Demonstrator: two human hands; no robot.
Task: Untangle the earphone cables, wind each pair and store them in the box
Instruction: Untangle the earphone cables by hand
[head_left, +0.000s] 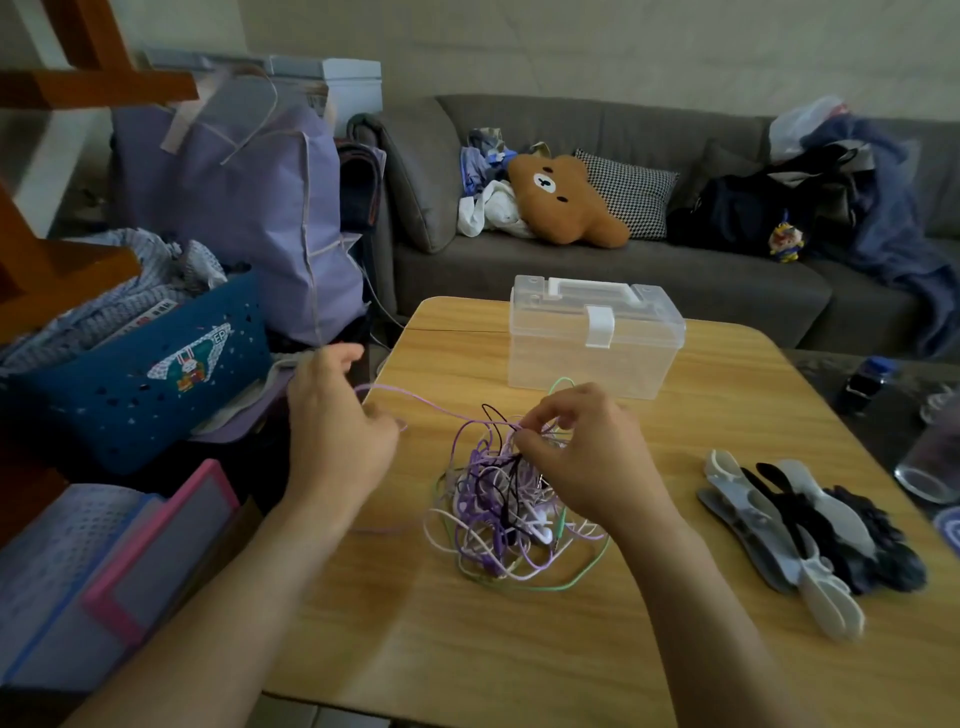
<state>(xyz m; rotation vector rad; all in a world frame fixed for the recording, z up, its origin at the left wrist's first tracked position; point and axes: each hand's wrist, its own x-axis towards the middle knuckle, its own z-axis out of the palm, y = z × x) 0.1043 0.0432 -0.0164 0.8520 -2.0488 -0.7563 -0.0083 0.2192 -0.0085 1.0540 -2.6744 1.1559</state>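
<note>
A tangle of earphone cables (498, 514), purple, white, black and green, lies in the middle of the wooden table (519, 649). My left hand (337, 436) pinches a purple cable (431, 405) and holds it stretched out to the left of the pile. My right hand (582, 452) pinches strands at the top of the tangle. A clear plastic box (592, 353) with a white latch and handle stands shut behind the pile.
Several grey, white and black cable winders (800, 530) lie at the table's right. A glass (935, 462) and a dark bottle (867, 384) stand beyond the right edge. A blue basket (135, 384) and a pink-edged bin (104, 582) sit to the left; a sofa (675, 291) is behind.
</note>
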